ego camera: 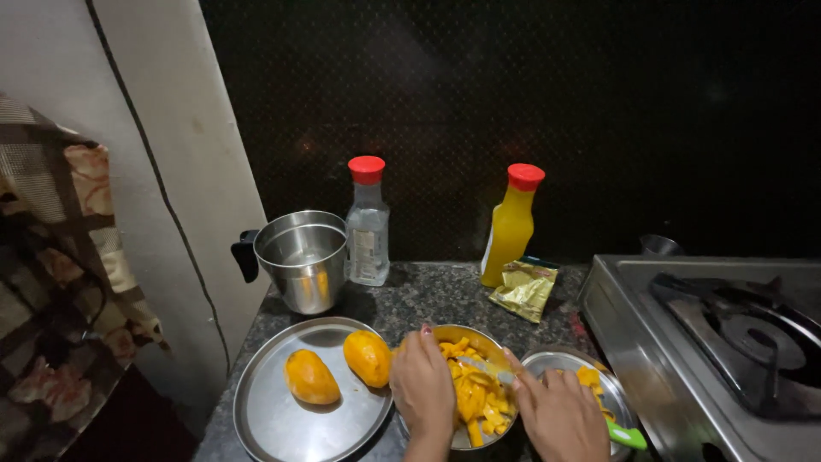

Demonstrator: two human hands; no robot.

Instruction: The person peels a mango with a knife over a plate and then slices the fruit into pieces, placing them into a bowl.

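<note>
left hand [422, 385]: rests on the near left rim of the bowl [451, 334], fingers curled loosely over the edge, steadying it rather than pinching anything.
right hand [560, 415]: closed around a knife [629, 437] with a green handle; the handle end sticks out to the right of the hand, the blade points left into the bowl.
mango pieces [472, 398]: yellow chunks heaped in the bowl, lying between the two hands and touching the knife blade.
bowl: metal, on the worktop [428, 295], just right of the big plate [282, 428].
small plate [556, 359]: metal, right of the bowl, partly under the right hand, with a few yellow bits on it.
whole mangoes: two peeled ones on the big plate, one [311, 377] near its middle, one [368, 358] at its right edge just beside the left hand.
behind: a steel pot [301, 257], a clear bottle [368, 224] and a yellow bottle [510, 227], both red-capped, and a gold packet [523, 289].
stove [710, 342]: at the right, cut off by the frame edge.
hidden: the near part of the bowl and both wrists run out of the frame at the bottom; the knife blade is blurred and hard to make out.
dim: the wall behind is dark, little detail shows.
</note>
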